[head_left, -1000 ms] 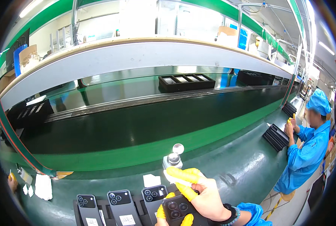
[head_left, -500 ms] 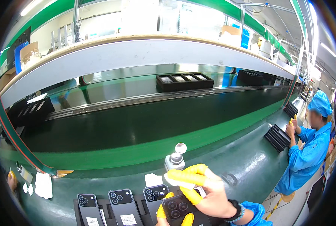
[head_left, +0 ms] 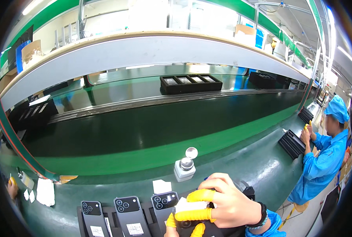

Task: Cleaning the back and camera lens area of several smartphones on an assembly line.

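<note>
My left hand (head_left: 170, 229), in yellow finger cots, grips a dark smartphone (head_left: 186, 224) at the lower edge of the view. My right hand (head_left: 223, 203), also in yellow finger cots, pinches a folded white wipe (head_left: 188, 205) and presses it over the phone's camera end, hiding most of the lenses. To the left, grey smartphones lie back up in a black tray (head_left: 109, 217): one at the left (head_left: 92, 215), one in the middle (head_left: 130, 213) and one beside my left hand (head_left: 163, 203). Two of them show white labels.
Beyond my hands stands a white dispenser bottle (head_left: 184, 170), its round metal lid raised. A white paper piece (head_left: 161, 187) lies behind the tray. White cloths (head_left: 46, 192) lie at left. On the conveyor sits a black tray (head_left: 191, 84). A co-worker in blue (head_left: 323, 158) works at right.
My right hand has brought the wipe down from above the phone onto its camera end. The bottle, previously partly behind that hand, now shows in full.
</note>
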Tool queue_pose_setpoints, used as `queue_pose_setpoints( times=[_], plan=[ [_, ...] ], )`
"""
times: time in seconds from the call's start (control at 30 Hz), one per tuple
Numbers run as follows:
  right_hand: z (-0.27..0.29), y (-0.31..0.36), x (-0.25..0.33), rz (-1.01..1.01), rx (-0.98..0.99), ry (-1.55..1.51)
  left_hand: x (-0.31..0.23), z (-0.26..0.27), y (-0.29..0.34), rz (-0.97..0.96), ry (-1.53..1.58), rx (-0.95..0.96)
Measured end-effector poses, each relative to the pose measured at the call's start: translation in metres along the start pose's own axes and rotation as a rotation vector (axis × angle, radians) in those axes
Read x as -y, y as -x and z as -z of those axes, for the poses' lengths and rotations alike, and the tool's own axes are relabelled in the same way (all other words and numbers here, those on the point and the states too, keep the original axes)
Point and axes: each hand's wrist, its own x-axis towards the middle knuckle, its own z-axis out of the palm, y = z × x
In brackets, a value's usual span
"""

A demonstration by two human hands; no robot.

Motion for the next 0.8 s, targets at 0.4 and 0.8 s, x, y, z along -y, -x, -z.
queue_pose_setpoints(
  times=[0.4, 0.8],
  plan=[
    [0.009, -0.003, 0.001, -0.161, -0.162, -0.094, -0.010, 0.004, -0.004, 0.001, 0.201, 0.029],
    [0.003, -0.002, 0.014, 0.008, 0.104, 0.077, -0.002, 0.005, 0.000, 0.050, 0.101, 0.026]
  ],
)
